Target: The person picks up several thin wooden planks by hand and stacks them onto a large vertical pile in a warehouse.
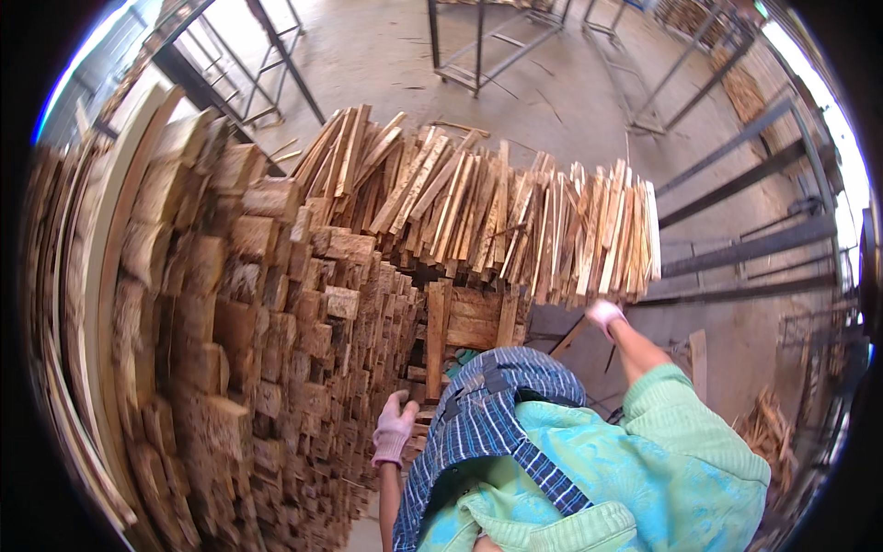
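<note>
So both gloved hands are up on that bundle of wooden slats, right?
Not both. In the head view only the right hand is up under the slats; the left hand hangs lower, beside the stacked wood.

Pale pink gloves cover the left hand (pixel 395 429) and right hand (pixel 604 316). At six o'clock, a mint-green top (pixel 662 460) meets a blue-and-white checked apron (pixel 483 414). Tan wood slats (pixel 515 221) lie at twelve o'clock.

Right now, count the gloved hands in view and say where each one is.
2. The left hand in a pale glove is raised beside the tall wood stack. The right hand, also gloved, reaches under the bundle of wooden slats. Its fingers are partly hidden.
</note>
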### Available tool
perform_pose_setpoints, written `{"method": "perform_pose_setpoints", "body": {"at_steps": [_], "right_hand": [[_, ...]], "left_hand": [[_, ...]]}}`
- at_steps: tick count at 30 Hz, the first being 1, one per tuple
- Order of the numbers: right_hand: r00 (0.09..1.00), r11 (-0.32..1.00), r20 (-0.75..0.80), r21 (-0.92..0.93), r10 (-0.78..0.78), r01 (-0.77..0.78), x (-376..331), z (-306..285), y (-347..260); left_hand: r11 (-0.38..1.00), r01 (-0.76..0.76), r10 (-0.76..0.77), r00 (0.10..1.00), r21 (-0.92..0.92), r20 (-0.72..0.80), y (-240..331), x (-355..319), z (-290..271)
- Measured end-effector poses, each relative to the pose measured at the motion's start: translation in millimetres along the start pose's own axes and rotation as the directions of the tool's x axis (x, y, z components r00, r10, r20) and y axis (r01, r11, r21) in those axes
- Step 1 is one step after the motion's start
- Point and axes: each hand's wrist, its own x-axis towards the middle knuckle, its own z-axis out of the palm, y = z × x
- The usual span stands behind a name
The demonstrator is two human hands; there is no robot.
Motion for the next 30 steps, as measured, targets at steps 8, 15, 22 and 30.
{"method": "perform_pose_setpoints", "body": {"at_steps": [8,15,22,30], "right_hand": [[0.810,-0.171,0.508,0.861,0.293,-0.478,-112.3,157.6,-107.7],[0.913,-0.162,0.166,0.980,0.372,-0.112,-44.3,-39.9,-68.1],[0.974,0.344,-0.140,0.936,0.177,0.072,188.2,-79.2,-48.4],[0.952,0.685,-0.065,0.709,0.298,-0.167,402.0,-129.7,51.7]], "left_hand": [[0.984,-0.178,0.170,0.938,0.002,0.302,28.1,92.1,50.7],[0.993,-0.108,0.078,0.883,0.038,0.462,37.7,101.2,92.3],[0.984,0.078,-0.149,0.842,0.158,0.518,11.5,185.8,163.7],[0.981,-0.165,0.144,0.973,0.104,0.182,12.2,442.2,286.4]]}}
